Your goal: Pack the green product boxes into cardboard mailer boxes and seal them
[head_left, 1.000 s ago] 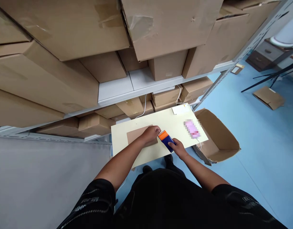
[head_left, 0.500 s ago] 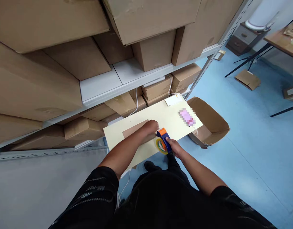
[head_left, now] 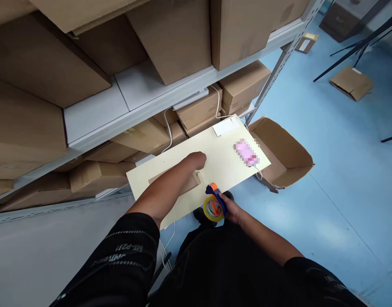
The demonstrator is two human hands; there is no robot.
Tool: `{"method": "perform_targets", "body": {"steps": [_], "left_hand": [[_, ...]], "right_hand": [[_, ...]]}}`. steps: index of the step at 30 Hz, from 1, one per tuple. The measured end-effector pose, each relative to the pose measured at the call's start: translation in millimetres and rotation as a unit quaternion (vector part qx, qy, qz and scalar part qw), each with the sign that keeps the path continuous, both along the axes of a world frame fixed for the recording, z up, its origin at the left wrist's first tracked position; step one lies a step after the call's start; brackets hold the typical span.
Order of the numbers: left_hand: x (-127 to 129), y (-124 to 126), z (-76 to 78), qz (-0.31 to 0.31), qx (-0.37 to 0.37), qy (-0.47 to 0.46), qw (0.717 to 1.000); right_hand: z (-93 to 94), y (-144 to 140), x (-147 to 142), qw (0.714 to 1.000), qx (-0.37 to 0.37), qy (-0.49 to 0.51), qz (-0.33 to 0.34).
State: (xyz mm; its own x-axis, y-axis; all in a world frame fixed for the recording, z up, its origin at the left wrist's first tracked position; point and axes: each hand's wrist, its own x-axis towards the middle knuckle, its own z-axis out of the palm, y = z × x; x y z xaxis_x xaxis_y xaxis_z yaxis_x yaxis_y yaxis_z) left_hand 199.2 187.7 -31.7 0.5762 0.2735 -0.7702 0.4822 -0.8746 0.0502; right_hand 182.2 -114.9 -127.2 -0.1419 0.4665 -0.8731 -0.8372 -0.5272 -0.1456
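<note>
Fingers of right hand (head_left: 232,209) clenched on tape dispenser (head_left: 214,204), now off the table (head_left: 221,164) edge.

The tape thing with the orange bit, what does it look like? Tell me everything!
The tape dispenser is a hand-held tool that looks like plastic, with a blue frame and handle and an orange tip. It carries a round roll of tape with a yellowish rim. The right hand grips its handle. It hangs at the near edge of the pale yellow table, orange tip pointing toward the flat brown cardboard piece that the left hand presses down. A strip of clear tape seems to run from the tip to the cardboard.
</note>
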Motion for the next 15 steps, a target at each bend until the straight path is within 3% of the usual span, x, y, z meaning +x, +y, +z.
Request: {"method": "perform_targets", "body": {"steps": [7,15], "left_hand": [[2,-2,-21.8,-0.026,0.012,0.068,0.997],[-13,5,-37.2,-0.053,0.035,0.079,0.995]], "right_hand": [[-4.5,6,-16,0.987,0.034,0.155,-0.016],[-1.1,15,-27,0.981,0.047,0.188,0.002]]}}
